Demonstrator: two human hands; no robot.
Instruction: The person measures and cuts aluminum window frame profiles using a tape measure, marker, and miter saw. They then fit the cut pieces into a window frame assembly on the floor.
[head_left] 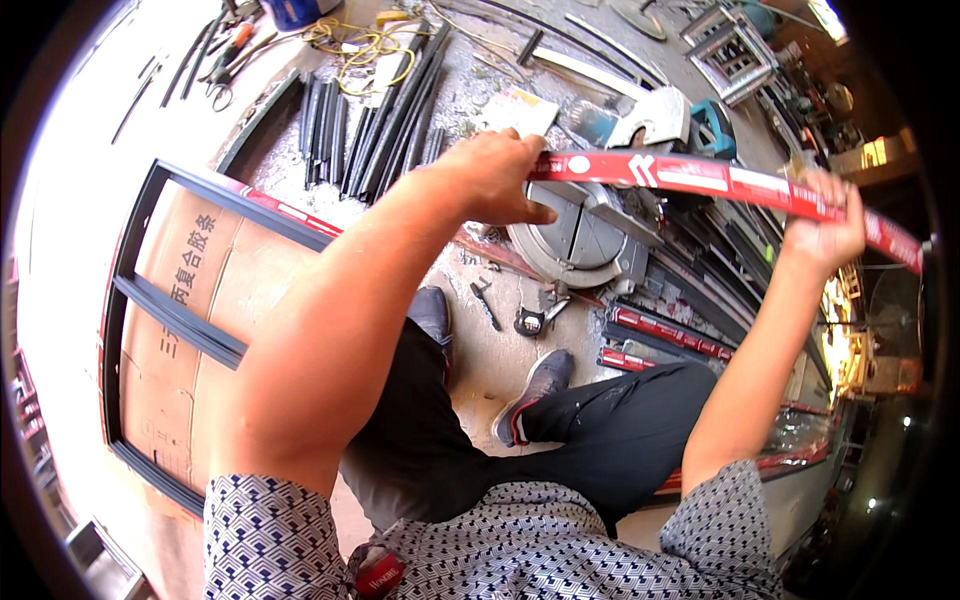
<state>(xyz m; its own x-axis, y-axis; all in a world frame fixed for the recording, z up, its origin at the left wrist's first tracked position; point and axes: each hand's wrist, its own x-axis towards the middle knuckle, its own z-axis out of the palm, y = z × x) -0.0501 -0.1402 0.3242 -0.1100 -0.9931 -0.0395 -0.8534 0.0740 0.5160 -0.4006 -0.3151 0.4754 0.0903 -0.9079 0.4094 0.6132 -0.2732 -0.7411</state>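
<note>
one red-faced strip [690, 178], held level
right hand [828, 222] closed round it; left hand [503, 175], part-open at its end, presumably steadies

- Between the shoes [538, 385], floor [474, 385] lies open to a hand.
- Marker [485, 306] and tape measure [529, 321] obstruct its far side.
- Beneath the raised bar [690, 177], the miter saw [550, 240] blocks passage.

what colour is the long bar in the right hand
The bar looks mainly red with white markings, best seen in the head view.
</note>
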